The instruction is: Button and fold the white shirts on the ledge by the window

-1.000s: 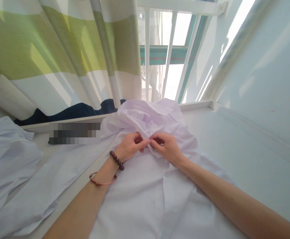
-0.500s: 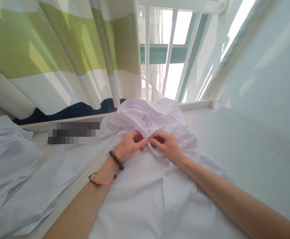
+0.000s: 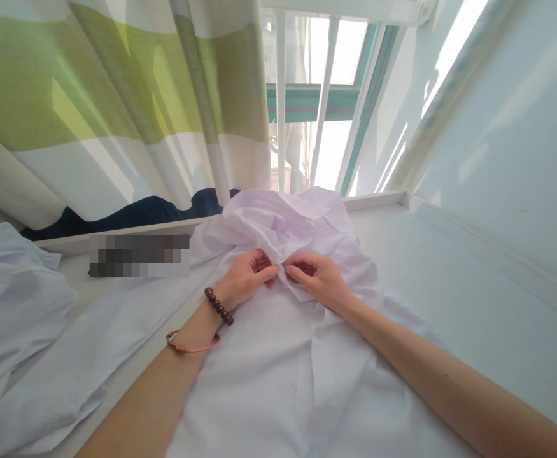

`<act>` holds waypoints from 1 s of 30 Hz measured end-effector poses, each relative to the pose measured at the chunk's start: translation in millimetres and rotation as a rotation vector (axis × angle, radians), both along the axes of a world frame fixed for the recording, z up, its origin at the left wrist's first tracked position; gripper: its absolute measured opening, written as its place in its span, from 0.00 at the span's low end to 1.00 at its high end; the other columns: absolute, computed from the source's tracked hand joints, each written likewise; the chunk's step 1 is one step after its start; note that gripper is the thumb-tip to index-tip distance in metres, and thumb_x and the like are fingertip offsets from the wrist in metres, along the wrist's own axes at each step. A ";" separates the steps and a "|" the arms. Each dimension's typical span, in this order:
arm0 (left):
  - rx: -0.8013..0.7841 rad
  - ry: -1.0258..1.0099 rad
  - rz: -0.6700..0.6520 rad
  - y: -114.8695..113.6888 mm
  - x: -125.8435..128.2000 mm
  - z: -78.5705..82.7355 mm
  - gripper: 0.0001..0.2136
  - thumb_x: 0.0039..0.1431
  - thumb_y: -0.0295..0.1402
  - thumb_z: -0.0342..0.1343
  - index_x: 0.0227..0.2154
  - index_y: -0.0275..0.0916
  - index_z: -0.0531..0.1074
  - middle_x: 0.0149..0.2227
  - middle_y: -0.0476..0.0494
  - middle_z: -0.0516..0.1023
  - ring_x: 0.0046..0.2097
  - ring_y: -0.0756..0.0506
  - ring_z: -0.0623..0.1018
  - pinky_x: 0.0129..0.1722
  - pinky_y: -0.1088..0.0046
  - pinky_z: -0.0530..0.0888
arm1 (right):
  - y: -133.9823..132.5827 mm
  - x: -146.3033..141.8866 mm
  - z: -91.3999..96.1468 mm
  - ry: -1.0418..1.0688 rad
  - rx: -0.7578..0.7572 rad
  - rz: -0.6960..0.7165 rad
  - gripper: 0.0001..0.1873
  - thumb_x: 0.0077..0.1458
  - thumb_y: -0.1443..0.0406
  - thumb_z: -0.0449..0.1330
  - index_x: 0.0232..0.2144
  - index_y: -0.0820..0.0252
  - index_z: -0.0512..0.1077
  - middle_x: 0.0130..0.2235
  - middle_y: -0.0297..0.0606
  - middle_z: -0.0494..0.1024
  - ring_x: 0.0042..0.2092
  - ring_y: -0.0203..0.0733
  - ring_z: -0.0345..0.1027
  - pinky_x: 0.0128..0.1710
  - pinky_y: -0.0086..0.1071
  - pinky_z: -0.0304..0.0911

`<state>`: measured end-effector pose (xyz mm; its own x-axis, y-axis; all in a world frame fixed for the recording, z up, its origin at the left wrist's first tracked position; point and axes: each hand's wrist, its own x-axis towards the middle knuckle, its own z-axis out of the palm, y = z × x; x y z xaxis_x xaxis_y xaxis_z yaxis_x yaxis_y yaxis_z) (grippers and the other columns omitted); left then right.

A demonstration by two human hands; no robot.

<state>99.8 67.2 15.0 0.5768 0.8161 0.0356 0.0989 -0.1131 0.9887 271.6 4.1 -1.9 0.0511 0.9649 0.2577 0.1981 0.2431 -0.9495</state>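
A white garment, which looks like a long-sleeved shirt or coat (image 3: 254, 375), lies spread before me with its collar end away from me. My left hand (image 3: 248, 278), with a beaded bracelet (image 3: 218, 306) and a thin copper-coloured bangle (image 3: 190, 348) on its wrist, pinches the front edge just below the collar. Close beside it, my right hand (image 3: 319, 278) pinches the facing edge between thumb and forefinger. The fingertips of both hands nearly meet on the cloth. Whether a button sits between them is too small to tell.
One sleeve (image 3: 91, 337) stretches toward the lower left, near more white cloth (image 3: 15, 318). A blurred-out patch (image 3: 139, 256) covers something on the white surface (image 3: 493, 299). Behind are a green and white curtain (image 3: 130, 83), dark blue cloth (image 3: 149, 213) and white railing bars (image 3: 323, 102).
My left hand has shifted slightly left, opening a small gap between the fingertips. My right hand stays almost in place on the cloth. The whole view has moved a little.
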 end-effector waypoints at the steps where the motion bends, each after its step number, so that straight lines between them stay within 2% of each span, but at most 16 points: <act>1: -0.002 -0.011 0.001 -0.5 0.5 0.7 0.13 0.46 0.37 0.63 0.32 0.34 0.72 0.29 0.49 0.78 0.25 0.51 0.74 0.26 0.74 0.73 | 0.1 0.0 -0.3 -0.005 0.008 0.001 0.09 0.52 0.61 0.62 0.33 0.59 0.79 0.34 0.38 0.82 0.36 0.42 0.75 0.38 0.35 0.71; 9: -0.053 -0.071 0.056 1.0 1.6 -4.8 0.14 0.44 0.35 0.65 0.33 0.33 0.74 0.34 0.45 0.80 0.30 0.48 0.79 0.31 0.71 0.77 | 0.9 -0.5 -3.3 -0.007 0.017 -0.027 0.07 0.51 0.61 0.62 0.31 0.58 0.78 0.32 0.37 0.82 0.33 0.41 0.74 0.35 0.34 0.70; 17: -0.089 -0.152 -0.010 3.2 0.2 -11.1 0.19 0.44 0.34 0.68 0.39 0.34 0.73 0.39 0.43 0.81 0.41 0.43 0.80 0.38 0.68 0.78 | 0.3 -1.6 -3.1 0.004 0.023 -0.034 0.06 0.51 0.62 0.62 0.30 0.57 0.78 0.31 0.36 0.81 0.33 0.41 0.74 0.35 0.34 0.70; 25: -0.050 -0.097 0.045 -1.5 3.3 -1.6 0.12 0.46 0.37 0.64 0.30 0.34 0.73 0.30 0.48 0.79 0.32 0.46 0.80 0.36 0.68 0.79 | 1.1 -2.1 -1.9 -0.009 0.029 -0.049 0.06 0.51 0.62 0.62 0.30 0.57 0.77 0.30 0.35 0.81 0.31 0.40 0.73 0.34 0.33 0.69; 30: -0.058 -0.098 0.063 -2.6 4.0 0.3 0.12 0.45 0.35 0.64 0.31 0.34 0.73 0.29 0.48 0.79 0.32 0.45 0.80 0.34 0.69 0.79 | 0.1 -2.6 -0.4 -0.024 0.034 -0.052 0.06 0.51 0.63 0.61 0.29 0.58 0.77 0.29 0.35 0.80 0.30 0.39 0.72 0.32 0.32 0.68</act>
<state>103.8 64.6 15.2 0.5201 0.8531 0.0404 0.0070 -0.0516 0.9986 269.1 4.2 -2.3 0.0946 0.9517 0.2920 0.2338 0.2638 -0.9358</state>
